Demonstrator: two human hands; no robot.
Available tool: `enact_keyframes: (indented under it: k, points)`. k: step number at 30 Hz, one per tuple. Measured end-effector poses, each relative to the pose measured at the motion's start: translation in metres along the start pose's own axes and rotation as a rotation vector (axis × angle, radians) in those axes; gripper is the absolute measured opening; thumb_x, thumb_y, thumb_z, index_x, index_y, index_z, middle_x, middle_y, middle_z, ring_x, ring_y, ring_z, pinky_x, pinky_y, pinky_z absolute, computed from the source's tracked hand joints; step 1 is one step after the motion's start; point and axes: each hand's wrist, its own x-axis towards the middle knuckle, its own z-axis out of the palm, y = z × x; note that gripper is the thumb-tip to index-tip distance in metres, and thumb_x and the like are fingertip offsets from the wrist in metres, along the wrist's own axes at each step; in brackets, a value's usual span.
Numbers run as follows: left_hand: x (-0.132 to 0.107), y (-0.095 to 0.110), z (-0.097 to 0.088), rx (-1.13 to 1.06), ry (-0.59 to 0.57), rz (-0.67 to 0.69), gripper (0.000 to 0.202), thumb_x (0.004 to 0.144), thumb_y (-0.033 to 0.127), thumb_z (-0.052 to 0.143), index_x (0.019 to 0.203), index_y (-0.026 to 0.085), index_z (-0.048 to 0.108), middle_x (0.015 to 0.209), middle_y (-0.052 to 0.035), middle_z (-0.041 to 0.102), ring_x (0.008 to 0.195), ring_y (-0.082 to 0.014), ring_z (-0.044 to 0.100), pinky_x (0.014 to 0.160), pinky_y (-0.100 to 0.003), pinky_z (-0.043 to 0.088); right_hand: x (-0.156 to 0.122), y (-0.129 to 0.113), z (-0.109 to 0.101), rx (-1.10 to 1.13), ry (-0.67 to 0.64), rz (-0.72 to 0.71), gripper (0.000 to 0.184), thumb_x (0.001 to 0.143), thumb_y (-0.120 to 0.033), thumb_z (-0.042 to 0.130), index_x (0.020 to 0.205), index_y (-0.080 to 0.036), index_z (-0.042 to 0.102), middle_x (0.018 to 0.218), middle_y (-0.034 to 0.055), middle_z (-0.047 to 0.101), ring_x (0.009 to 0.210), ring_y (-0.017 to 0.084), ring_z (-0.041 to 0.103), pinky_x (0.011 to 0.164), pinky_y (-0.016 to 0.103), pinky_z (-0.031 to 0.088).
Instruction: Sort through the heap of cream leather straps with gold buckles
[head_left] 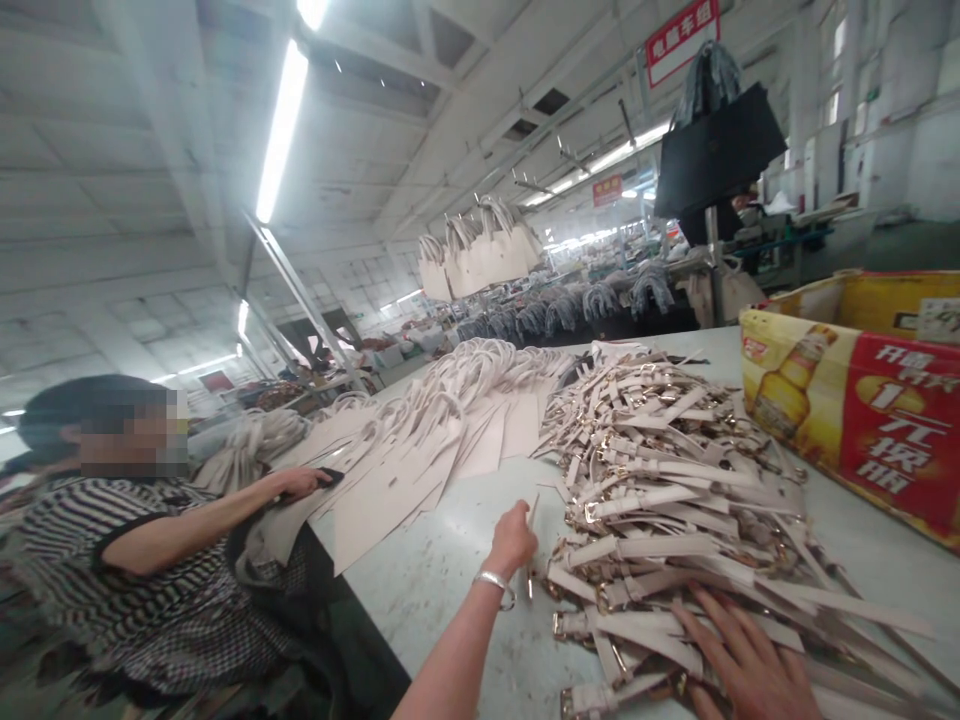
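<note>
Head view. Left hand (pixel 513 540) reaching out over the worktop (pixel 442 560), fingers closed in a pinch on a thin pale strip (pixel 531 530) standing nearly upright at the near-left edge of the strap pile (pixel 675 480). Right hand (pixel 750 665) lying flat, fingers spread, pressing down on the near straps; gripping nothing.

Strap pile heaped loose, buckles facing every way, ends crossing over one another. Judging: pulling the strip free risking a snag on a neighbouring buckle and dragging several straps along. Straps at the near edge overhanging toward the wearer; possibly sliding off the worktop if the flat hand lifts.

Beyond the left hand, flat cream panels (pixel 405 470) fanning close to the pile; straps spilling sideways likely mixing with them. Co-worker's hand (pixel 300 483) resting on those panels, well apart from the wearer's hands. Printed carton (pixel 855 420) sitting just beside the far-right side of the pile.
</note>
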Motion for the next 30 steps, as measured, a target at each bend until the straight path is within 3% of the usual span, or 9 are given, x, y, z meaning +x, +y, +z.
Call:
enact_keyframes:
  k: [5, 8, 12, 14, 16, 19, 23, 26, 30]
  points:
    - [0.016, 0.049, -0.039, -0.153, 0.239, 0.185, 0.042, 0.091, 0.011, 0.039, 0.132, 0.02, 0.044, 0.116, -0.0074, 0.066, 0.095, -0.0168, 0.065, 0.085, -0.028, 0.048, -0.002, 0.003, 0.006, -0.02, 0.049, -0.032, 0.056, 0.075, -0.024, 0.049, 0.13, -0.028, 0.062, 0.141, 0.0043, 0.051, 0.12, 0.03, 0.052, 0.079, 0.043, 0.05]
    - [0.022, 0.097, -0.053, -0.226, 0.304, 0.401, 0.038, 0.095, 0.017, 0.039, 0.13, 0.028, 0.049, 0.129, -0.0008, 0.061, 0.115, -0.0127, 0.058, 0.1, -0.024, 0.043, -0.002, 0.003, 0.007, -0.014, 0.057, -0.02, 0.057, 0.074, -0.024, 0.049, 0.13, -0.029, 0.062, 0.14, 0.0036, 0.052, 0.121, 0.03, 0.052, 0.081, 0.045, 0.05]
    - [0.023, 0.151, -0.047, -0.16, 0.238, 0.681, 0.032, 0.093, 0.017, 0.044, 0.117, 0.026, 0.063, 0.115, -0.0029, 0.067, 0.108, -0.0166, 0.06, 0.101, -0.031, 0.045, -0.003, 0.003, 0.007, -0.003, 0.049, -0.027, 0.057, 0.075, -0.025, 0.05, 0.131, -0.029, 0.06, 0.14, 0.003, 0.052, 0.121, 0.03, 0.051, 0.08, 0.043, 0.049]
    - [0.019, 0.164, -0.039, -0.121, 0.186, 0.764, 0.028, 0.094, 0.021, 0.045, 0.11, 0.025, 0.067, 0.109, -0.0036, 0.068, 0.104, -0.017, 0.061, 0.101, -0.034, 0.046, -0.003, 0.003, 0.006, 0.011, 0.024, -0.004, 0.057, 0.076, -0.025, 0.049, 0.131, -0.03, 0.06, 0.14, 0.0032, 0.053, 0.122, 0.029, 0.051, 0.082, 0.043, 0.049]
    - [0.013, 0.166, -0.034, -0.135, 0.197, 0.757, 0.027, 0.095, 0.027, 0.046, 0.112, 0.026, 0.067, 0.119, -0.0052, 0.065, 0.113, -0.0189, 0.058, 0.107, -0.041, 0.041, -0.003, 0.002, 0.005, 0.027, 0.012, 0.006, 0.056, 0.076, -0.025, 0.049, 0.131, -0.03, 0.06, 0.14, 0.003, 0.052, 0.123, 0.029, 0.05, 0.084, 0.043, 0.048]
    - [-0.002, 0.151, -0.036, -0.279, 0.318, 0.656, 0.031, 0.093, 0.032, 0.052, 0.121, 0.026, 0.063, 0.137, -0.0086, 0.055, 0.128, -0.0227, 0.048, 0.113, -0.048, 0.035, -0.003, 0.0, 0.001, 0.051, 0.007, 0.011, 0.054, 0.079, -0.026, 0.049, 0.132, -0.03, 0.059, 0.141, 0.0029, 0.051, 0.127, 0.029, 0.047, 0.087, 0.045, 0.047]
    - [-0.032, 0.104, -0.039, -0.547, 0.46, 0.503, 0.025, 0.09, 0.021, 0.054, 0.11, 0.022, 0.068, 0.123, -0.007, 0.062, 0.118, -0.0191, 0.054, 0.108, -0.038, 0.042, -0.002, -0.002, -0.003, 0.074, -0.038, 0.043, 0.051, 0.083, -0.024, 0.045, 0.132, -0.026, 0.06, 0.143, 0.0045, 0.05, 0.129, 0.03, 0.044, 0.088, 0.046, 0.046]
    - [-0.062, 0.049, -0.023, -0.59, 0.464, 0.382, 0.026, 0.086, 0.013, 0.052, 0.104, 0.021, 0.069, 0.112, -0.0056, 0.066, 0.109, -0.0182, 0.058, 0.102, -0.037, 0.046, -0.008, 0.004, 0.003, 0.072, -0.027, 0.015, 0.05, 0.085, -0.027, 0.044, 0.132, -0.027, 0.059, 0.144, 0.004, 0.048, 0.129, 0.03, 0.045, 0.085, 0.046, 0.047]
    - [-0.112, -0.043, 0.018, -0.556, 0.48, 0.168, 0.031, 0.082, 0.008, 0.049, 0.102, 0.022, 0.068, 0.109, -0.0053, 0.066, 0.107, -0.019, 0.06, 0.101, -0.039, 0.048, -0.019, 0.01, 0.012, 0.172, -0.027, 0.021, 0.05, 0.087, -0.035, 0.046, 0.136, -0.03, 0.055, 0.142, 0.0057, 0.05, 0.125, 0.035, 0.048, 0.084, 0.053, 0.049]
